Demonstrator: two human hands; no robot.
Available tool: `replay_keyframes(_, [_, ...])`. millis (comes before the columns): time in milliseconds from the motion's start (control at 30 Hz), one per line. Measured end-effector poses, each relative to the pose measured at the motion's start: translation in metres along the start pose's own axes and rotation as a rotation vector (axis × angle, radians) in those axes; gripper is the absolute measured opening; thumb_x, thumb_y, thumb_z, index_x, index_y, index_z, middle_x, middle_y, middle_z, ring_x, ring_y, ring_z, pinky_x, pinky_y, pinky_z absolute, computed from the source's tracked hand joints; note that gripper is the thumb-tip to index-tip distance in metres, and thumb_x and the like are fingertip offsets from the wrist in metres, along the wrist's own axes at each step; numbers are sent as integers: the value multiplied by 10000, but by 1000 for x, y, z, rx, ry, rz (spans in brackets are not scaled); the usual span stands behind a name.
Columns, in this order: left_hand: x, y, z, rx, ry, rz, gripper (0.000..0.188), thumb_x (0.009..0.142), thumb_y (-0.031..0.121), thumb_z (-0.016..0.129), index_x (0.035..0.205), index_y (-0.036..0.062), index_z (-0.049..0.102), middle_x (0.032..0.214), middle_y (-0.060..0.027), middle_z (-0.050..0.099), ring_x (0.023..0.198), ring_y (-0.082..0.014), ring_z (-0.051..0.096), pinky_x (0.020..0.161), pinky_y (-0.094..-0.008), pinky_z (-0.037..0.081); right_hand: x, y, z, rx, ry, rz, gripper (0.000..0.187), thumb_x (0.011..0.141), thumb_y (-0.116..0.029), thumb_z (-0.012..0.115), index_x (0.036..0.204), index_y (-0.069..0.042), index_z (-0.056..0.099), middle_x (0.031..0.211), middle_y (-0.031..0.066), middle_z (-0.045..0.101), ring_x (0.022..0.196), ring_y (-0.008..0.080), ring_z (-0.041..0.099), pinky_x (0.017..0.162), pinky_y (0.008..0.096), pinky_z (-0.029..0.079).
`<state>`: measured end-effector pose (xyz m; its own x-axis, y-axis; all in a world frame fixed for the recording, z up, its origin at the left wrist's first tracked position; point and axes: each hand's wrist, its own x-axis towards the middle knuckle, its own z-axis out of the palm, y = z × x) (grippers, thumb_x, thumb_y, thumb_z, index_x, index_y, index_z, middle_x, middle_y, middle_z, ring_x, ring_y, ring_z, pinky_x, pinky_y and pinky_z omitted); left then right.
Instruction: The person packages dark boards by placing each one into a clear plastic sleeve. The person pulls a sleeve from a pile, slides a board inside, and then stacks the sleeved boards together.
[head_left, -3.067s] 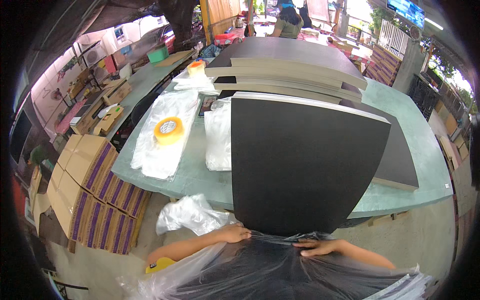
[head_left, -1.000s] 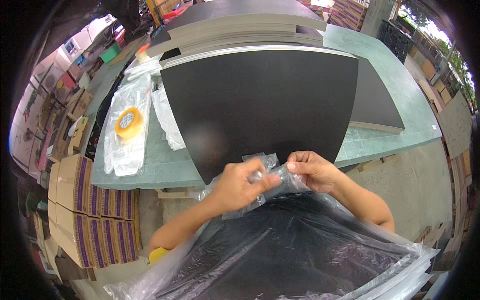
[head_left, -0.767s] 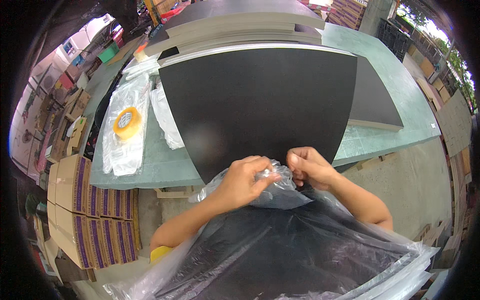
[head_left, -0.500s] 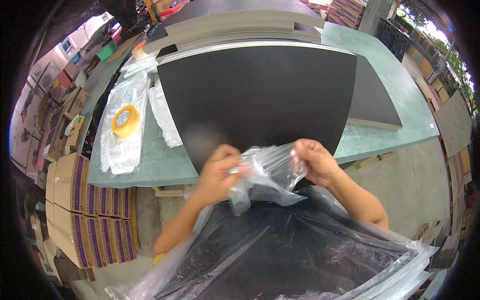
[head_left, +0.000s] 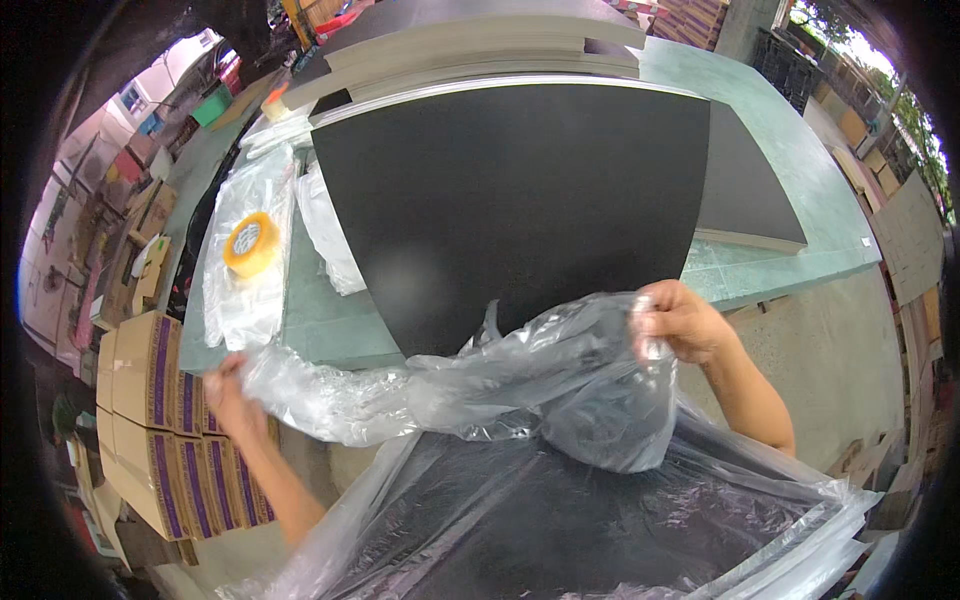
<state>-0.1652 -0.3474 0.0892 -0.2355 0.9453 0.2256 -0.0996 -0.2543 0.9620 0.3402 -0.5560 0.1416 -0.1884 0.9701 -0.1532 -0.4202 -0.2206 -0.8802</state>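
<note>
A clear plastic bag [head_left: 480, 390] is stretched sideways between my hands, bunched on the left and hanging in folds on the right. My left hand [head_left: 232, 400], blurred, is closed on one end beside the table's front left corner. At the other end, my right hand [head_left: 682, 322] pinches the plastic in front of a large black board [head_left: 530, 200]. That board tops a stack on the green table [head_left: 790, 190]. Closest to me, more clear plastic sheeting [head_left: 560, 520] lies spread over a dark surface, its layered edges sticking out at the right.
A roll of yellow tape [head_left: 251, 245] rests on flat plastic bags [head_left: 240, 310] at the table's left. Behind the black board stand more stacked grey boards [head_left: 470, 60]. Cardboard boxes [head_left: 145, 430] are piled on the floor at left.
My left hand has swung far to the left, and my right hand slightly right. The plastic, gathered between close hands before, is now drawn out long.
</note>
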Motion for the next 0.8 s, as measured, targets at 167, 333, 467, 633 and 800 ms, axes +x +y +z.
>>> replay_keyframes(167, [-74, 55, 192, 181, -609, 293, 89, 670, -26, 427, 676, 61, 448, 549, -10, 428, 453, -66, 386, 367, -177, 271, 30, -3, 42, 80, -101, 65, 154, 793, -173, 613, 782, -24, 576, 720, 79, 611, 647, 145, 598, 597, 265, 495])
replay_keyframes(333, [-118, 84, 250, 96, -1331, 43, 146, 806, 160, 568, 795, 15, 554, 682, 0, 539, 652, -68, 489, 607, -211, 391, 45, 13, 61, 134, -11, -3, 248, 777, -276, 639, 751, -42, 561, 627, 17, 549, 535, 94, 522, 497, 215, 432])
replay_keyframes(467, [-135, 73, 258, 90, -1281, -175, 134, 805, 133, 584, 745, 14, 583, 670, 2, 555, 670, -49, 486, 619, -208, 391, 57, 24, 69, 138, 121, 74, 391, 832, -430, 515, 679, -70, 526, 566, -13, 488, 480, 66, 447, 439, 196, 361])
replay_keyframes(633, [-109, 56, 232, 188, -1228, -40, 123, 794, 124, 585, 748, 10, 581, 676, -13, 568, 650, -57, 489, 598, -207, 395, 46, 21, 58, 143, -20, 19, 376, 838, -385, 531, 605, -100, 456, 503, -27, 417, 441, 72, 395, 438, 210, 341])
replay_keyframes(800, [-14, 26, 145, 695, -488, 246, 116, 785, 139, 577, 769, 24, 575, 642, -34, 557, 609, -106, 516, 586, -253, 433, 16, 3, 24, 73, 54, -78, 256, 832, -270, 569, 657, -86, 534, 556, 2, 501, 508, 92, 473, 487, 230, 382])
